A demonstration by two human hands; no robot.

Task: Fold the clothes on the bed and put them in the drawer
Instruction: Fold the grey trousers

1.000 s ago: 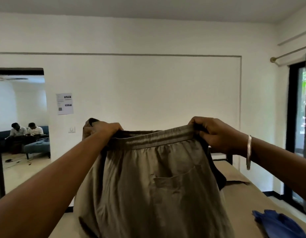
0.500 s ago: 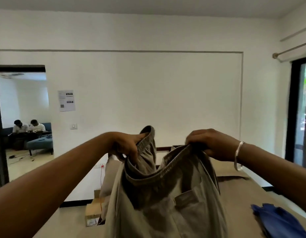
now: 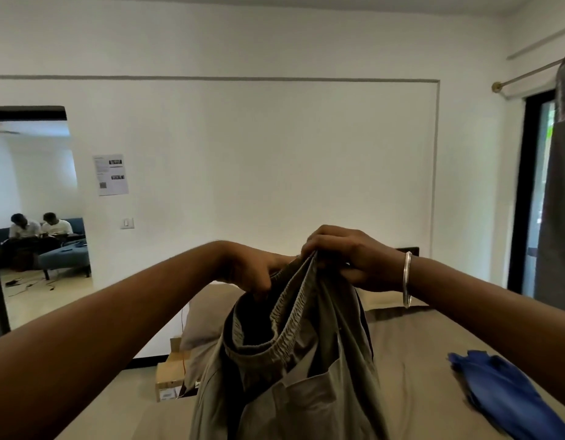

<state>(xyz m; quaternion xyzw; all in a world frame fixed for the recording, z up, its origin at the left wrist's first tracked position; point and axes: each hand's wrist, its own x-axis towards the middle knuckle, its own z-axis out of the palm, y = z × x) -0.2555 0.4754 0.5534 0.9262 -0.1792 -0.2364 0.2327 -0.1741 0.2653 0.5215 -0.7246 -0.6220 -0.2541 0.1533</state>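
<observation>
A person holds a pair of khaki trousers (image 3: 294,360) up over a bed (image 3: 411,360), both hands close together at the elastic waistband. The L hand (image 3: 254,269) has its fingers curled round one side of the band, fingertips tucked into the opening; the R hand (image 3: 348,258), a metal bangle (image 3: 407,279) on its wrist, pinches the other side of the band from above. The waistband is doubled between them & the rest of the garment hangs down in front of the camera, a patch pocket (image 3: 309,395) showing on its near face. A blue garment (image 3: 509,395) lies crumpled on the bed's R side, well apart from the trousers. A pillow (image 3: 208,315) sits at the head of the bed. Beside the bed, a cardboard box (image 3: 168,381) stands on the floor. Through a doorway at L, 2 people (image 3: 40,227) sit on a sofa in the next room.
</observation>
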